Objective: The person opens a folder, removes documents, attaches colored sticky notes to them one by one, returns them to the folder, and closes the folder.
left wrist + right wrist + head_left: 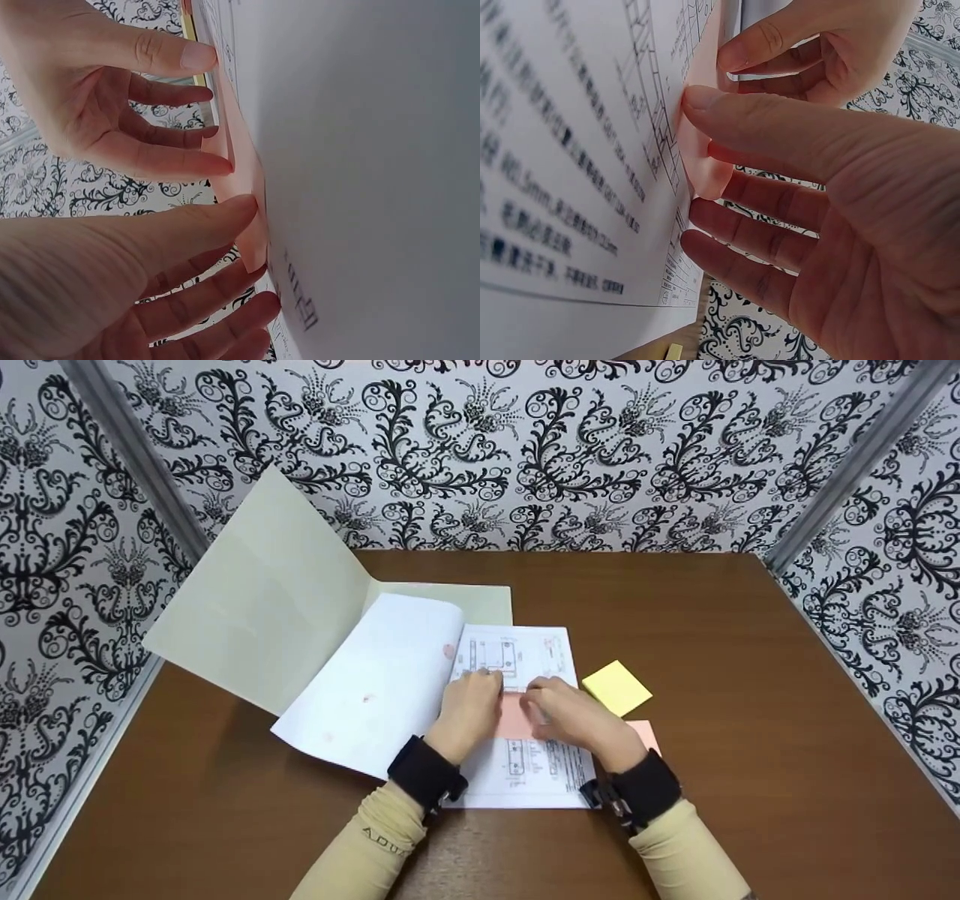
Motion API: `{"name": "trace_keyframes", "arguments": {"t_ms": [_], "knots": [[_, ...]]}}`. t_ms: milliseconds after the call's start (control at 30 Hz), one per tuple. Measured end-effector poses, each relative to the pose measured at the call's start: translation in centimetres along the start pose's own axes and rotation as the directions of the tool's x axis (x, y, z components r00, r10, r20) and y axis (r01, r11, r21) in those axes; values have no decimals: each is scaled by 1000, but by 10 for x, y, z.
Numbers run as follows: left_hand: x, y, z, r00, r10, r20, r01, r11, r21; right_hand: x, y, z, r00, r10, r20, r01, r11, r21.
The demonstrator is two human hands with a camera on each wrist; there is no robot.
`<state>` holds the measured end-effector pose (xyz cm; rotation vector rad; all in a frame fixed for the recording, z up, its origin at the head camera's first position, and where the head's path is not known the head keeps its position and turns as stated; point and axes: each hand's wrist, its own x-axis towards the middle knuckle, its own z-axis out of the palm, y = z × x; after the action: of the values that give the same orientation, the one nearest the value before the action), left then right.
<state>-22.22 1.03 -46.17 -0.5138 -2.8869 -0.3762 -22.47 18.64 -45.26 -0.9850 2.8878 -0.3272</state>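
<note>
A pink sticky note [514, 718] lies across the middle of a printed drawing sheet [525, 787]. My left hand [466, 706] is at the note's left side, thumb [238, 214] on the pink paper and fingers bent beside it. From the other side my right hand [577, 716] pinches the note between thumb [705, 101] and index finger. In both wrist views the pink paper stands slightly lifted and curved between the two hands. Line drawings and printed text show around it on the sheet.
An open cream folder [262, 592] spreads to the left, its cover raised. Turned-over white pages [375, 682] bulge beside the sheet. A yellow sticky pad [617, 688] and another pink pad [645, 735] lie on the brown table [735, 675] at right. Patterned walls enclose the table.
</note>
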Motion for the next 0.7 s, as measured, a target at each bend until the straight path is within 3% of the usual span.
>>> {"name": "trace_keyframes", "arguments": {"t_ms": [333, 700], "knots": [[-2, 0, -3, 1000, -1, -1, 1, 999, 43, -4, 0, 1, 999, -20, -30, 19, 999, -37], [-1, -3, -3, 999, -12, 37, 13, 1000, -26, -3, -1, 1, 999, -20, -37, 18, 999, -50]]}}
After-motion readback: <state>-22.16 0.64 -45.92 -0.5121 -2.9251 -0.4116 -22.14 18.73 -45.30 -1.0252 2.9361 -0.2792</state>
